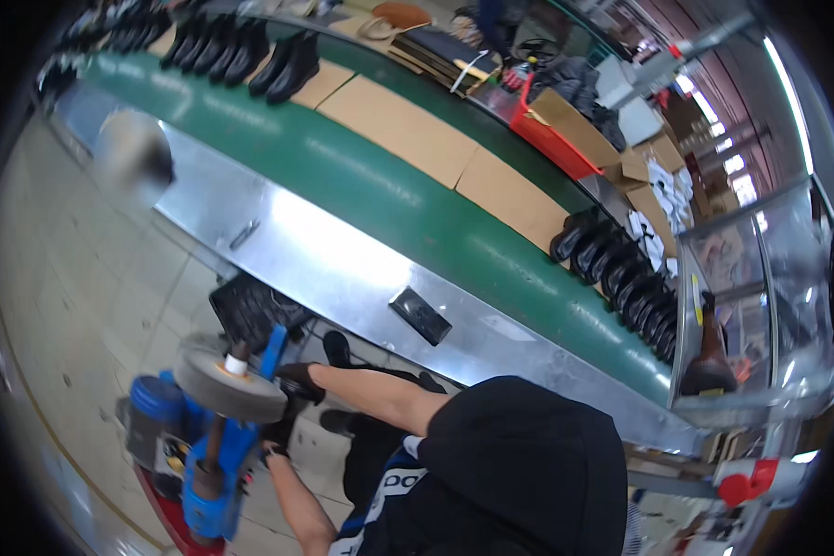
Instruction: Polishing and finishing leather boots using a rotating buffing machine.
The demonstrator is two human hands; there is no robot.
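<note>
My arms reach toward the left of the head view, to a round grey buffing wheel [215, 378] on a blue machine [211, 491]. Beside the wheel, my right hand [300, 382] wears a dark glove, its fingers bent. Lower down, my left hand [273, 450] also looks dark-gloved and is partly hidden. Between both hands is a black shoe [284, 423], close to the wheel's edge. Its outline is hard to make out against the dark gloves, and the wheel covers part of it. I cannot tell whether shoe and wheel touch.
A metal ledge [343, 255] carries a flat black object [420, 316] and a small metal piece [244, 233]. Behind it runs a green conveyor [371, 190] with cardboard sheets and rows of black boots [292, 69]. A black crate [250, 310] stands beyond the wheel.
</note>
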